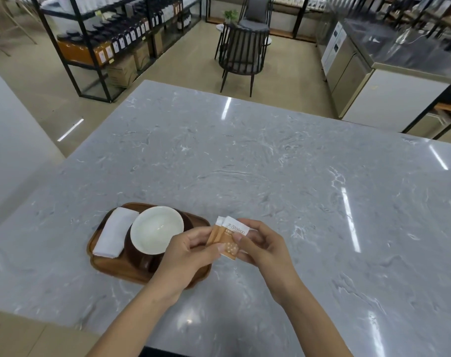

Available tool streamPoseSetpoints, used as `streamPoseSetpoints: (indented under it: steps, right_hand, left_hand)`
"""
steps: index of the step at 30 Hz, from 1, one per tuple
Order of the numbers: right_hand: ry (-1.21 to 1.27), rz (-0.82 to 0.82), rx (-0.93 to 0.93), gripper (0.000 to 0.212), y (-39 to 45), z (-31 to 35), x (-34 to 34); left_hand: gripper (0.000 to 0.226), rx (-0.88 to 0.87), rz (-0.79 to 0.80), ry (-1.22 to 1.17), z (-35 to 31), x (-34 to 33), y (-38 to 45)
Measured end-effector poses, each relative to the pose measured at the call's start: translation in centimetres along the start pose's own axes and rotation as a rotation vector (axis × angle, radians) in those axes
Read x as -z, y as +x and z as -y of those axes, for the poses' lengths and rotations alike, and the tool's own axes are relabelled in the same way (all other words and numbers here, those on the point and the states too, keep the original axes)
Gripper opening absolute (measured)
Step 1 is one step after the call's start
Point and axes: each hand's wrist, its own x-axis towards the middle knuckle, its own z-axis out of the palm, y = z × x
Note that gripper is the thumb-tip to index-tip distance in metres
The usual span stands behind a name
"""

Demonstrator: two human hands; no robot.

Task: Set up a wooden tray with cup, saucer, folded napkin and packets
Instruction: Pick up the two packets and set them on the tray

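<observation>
Two hands meet above the grey marble worktop (270,155), just right of the wooden tray (108,269). We see the left hand (188,251) and the right hand (263,243) both pinching the packets (228,237), orange and white, held fanned between thumbs and fingertips, clear of the surface. On the tray, a folded white napkin (115,231) lies along the left side; beside it a white cup (156,229) sits on a dark brown saucer (131,256). Beyond the worktop stand a dark chair (242,50) and shelving (111,39) stocked with bottles
</observation>
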Motion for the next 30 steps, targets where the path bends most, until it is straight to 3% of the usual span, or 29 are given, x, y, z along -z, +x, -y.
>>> streamPoseSetpoints:
  steps: [8, 11, 16, 23, 30]
  right_hand:
    - [-0.078, -0.011, -0.18, 0.023, 0.3, -3.9, -0.6]
    - [-0.117, -0.016, -0.218, 0.022, 0.7, -5.0, -1.2]
    - [-0.067, -0.048, -0.256, 0.022, 1.9, -5.9, -1.9]
    - [-0.274, -0.088, -0.199, 0.02, 4.2, -6.3, -2.8]
    - [-0.425, -0.1, -0.115, 0.024, 4.9, -6.8, -3.9]
  left_hand:
    - [0.016, 0.255, -0.46, -0.414, 6.5, -0.5, -3.1]
    - [0.018, 0.266, -0.55, -0.448, 8.1, -0.5, -3.7]
    - [0.022, 0.205, -0.592, -0.267, 9.1, 0.1, -3.8]
    - [0.023, 0.095, -0.537, 0.01, 9.2, 1.3, -4.3]
    - [0.027, 0.078, -0.513, -0.014, 9.0, 1.8, -4.2]
